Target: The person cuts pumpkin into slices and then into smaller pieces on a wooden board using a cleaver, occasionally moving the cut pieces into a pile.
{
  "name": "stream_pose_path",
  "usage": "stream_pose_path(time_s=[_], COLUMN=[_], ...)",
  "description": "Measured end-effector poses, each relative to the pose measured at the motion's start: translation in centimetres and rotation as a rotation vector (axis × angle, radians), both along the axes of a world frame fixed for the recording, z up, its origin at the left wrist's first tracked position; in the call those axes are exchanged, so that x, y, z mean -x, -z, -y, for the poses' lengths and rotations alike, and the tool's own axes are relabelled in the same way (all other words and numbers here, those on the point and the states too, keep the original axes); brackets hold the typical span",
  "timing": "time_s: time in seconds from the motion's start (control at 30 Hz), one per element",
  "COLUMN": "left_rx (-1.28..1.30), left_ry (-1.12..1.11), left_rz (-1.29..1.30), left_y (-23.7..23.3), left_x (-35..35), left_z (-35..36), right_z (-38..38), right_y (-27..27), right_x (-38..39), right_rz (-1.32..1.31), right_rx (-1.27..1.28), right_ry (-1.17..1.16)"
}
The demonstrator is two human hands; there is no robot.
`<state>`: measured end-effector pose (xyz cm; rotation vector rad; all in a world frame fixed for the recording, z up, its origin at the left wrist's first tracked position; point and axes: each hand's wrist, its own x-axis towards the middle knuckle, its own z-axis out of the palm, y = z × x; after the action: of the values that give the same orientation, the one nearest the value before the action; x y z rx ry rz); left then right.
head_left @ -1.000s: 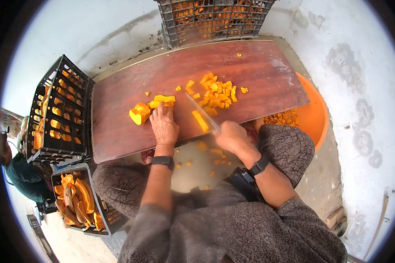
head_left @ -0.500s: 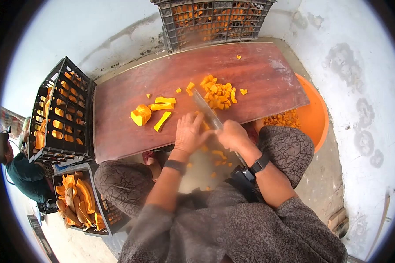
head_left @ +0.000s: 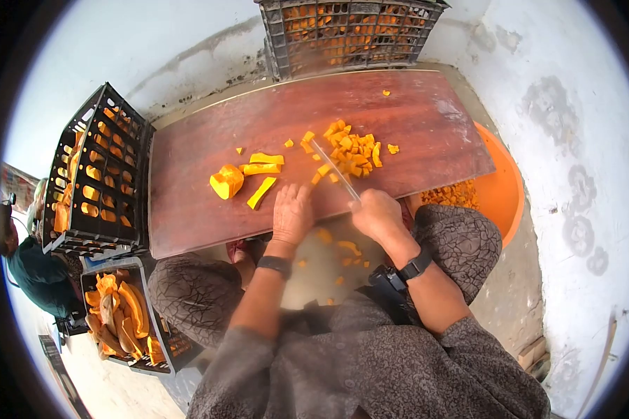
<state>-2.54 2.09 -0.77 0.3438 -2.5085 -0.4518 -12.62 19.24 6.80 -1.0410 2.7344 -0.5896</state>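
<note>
My right hand (head_left: pixel 379 216) is closed round the handle of a knife (head_left: pixel 337 171). The blade, seen nearly edge-on, points up and to the left over the reddish board (head_left: pixel 196 140). It lies against the left side of a heap of diced orange pumpkin (head_left: pixel 353 150), with a few cubes along it. Near the board's front edge my left hand (head_left: pixel 293 213) rests with its fingers stretched forward and nothing visible in them. Left of it lie a pumpkin chunk (head_left: pixel 226 182) and several pumpkin strips (head_left: pixel 261 193).
An orange basin (head_left: pixel 504 181) holding diced pumpkin stands at the right under the board's edge. Black crates of pumpkin stand at the back (head_left: pixel 272 42) and left (head_left: pixel 101 230), and a grey crate (head_left: pixel 145 269) lower left. Fallen pieces lie below. Another person (head_left: pixel 42 276) is at far left.
The knife has turned edge-on beside the heap, and several cubes now show along its blade. My left hand has moved slightly left, away from the knife, and its thumb no longer reaches toward the handle.
</note>
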Motion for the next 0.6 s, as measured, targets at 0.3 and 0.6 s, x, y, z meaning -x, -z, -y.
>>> stream_pose_path(time_s=[0.3,0.6], left_rx=[-0.137,-0.179], left_ry=[0.052,0.063], left_rz=[-0.083,-0.086], left_y=[0.0,-0.3], left_x=[-0.2,-0.5], left_z=[0.1,0.1], right_z=[0.4,0.1], right_y=[-3.6,-4.7], right_x=[-1.1,-1.6], right_rz=[0.244,0.314], right_rx=[-0.029,-0.15], right_ry=[0.049,0.034])
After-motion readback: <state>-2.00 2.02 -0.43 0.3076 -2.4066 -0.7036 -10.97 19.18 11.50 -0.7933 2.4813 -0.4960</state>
